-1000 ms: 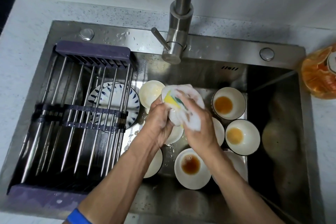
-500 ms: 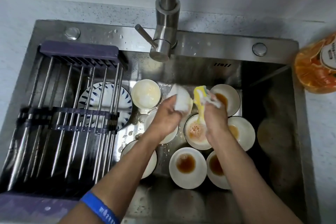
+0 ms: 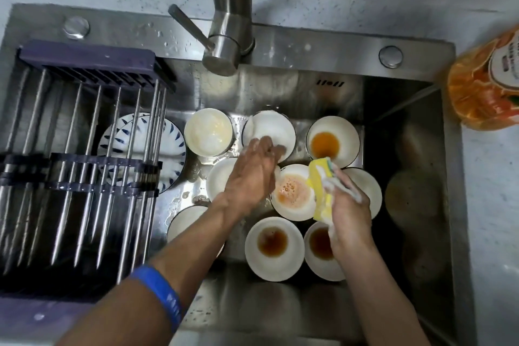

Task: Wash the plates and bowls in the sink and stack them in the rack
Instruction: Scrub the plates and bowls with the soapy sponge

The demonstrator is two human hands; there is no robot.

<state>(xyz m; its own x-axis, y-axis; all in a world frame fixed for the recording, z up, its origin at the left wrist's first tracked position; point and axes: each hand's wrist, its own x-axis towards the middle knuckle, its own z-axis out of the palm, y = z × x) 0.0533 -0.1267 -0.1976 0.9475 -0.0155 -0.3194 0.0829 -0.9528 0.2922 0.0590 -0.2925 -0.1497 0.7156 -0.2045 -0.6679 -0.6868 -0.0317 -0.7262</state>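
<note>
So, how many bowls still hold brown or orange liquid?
4. One at the back right, a foamy one in the middle, and two in front. The bowl behind the right hand is partly hidden.

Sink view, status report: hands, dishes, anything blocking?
Left hand on soapy bowl. Right hand grips sponge. Rack bare; patterned plate beneath it. Nothing blocking.

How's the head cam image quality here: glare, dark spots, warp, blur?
Head view: wide-angle warp bows the sink rim and leans the faucet inward; the right basin and the space under the rack sit in deep shadow; soft glare on the wet steel ledge; the bottle at the right edge is smeared; left hand, right hand and sponge read fairly sharp.
</note>
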